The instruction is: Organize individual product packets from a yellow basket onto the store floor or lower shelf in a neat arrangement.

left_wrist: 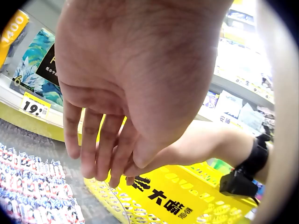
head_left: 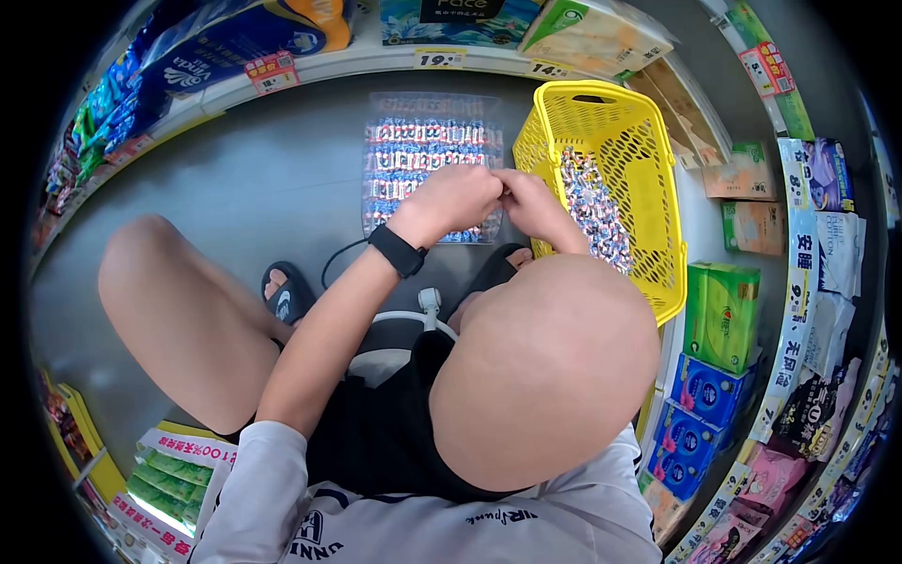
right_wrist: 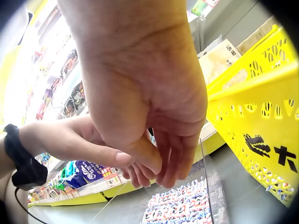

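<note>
My left hand (head_left: pixel 453 199), with a black band at its wrist, meets my right hand (head_left: pixel 537 205) above the near right corner of a clear box (head_left: pixel 432 101). Rows of wrapped candies (head_left: pixel 427 162) in red, white and blue lie in that box. Seen from the left wrist, the left fingers (left_wrist: pixel 110 144) point down close together, thumb alongside. Over in the right wrist view, the right thumb (right_wrist: pixel 148 157) lies against its bent fingers. The fingertips overlap; I cannot tell whether a candy is between them. Beside the right hand stands a yellow basket (head_left: pixel 556 122) with loose wrapped candies (head_left: pixel 594 211).
Shelves with tissue packs (head_left: pixel 723 315) curve along the right, and more packs (head_left: pixel 460 21) line the far side. Bent knees (head_left: pixel 554 367) flank the arms, the right one close to the basket. A dark cable (head_left: pixel 336 263) runs from the left wrist band.
</note>
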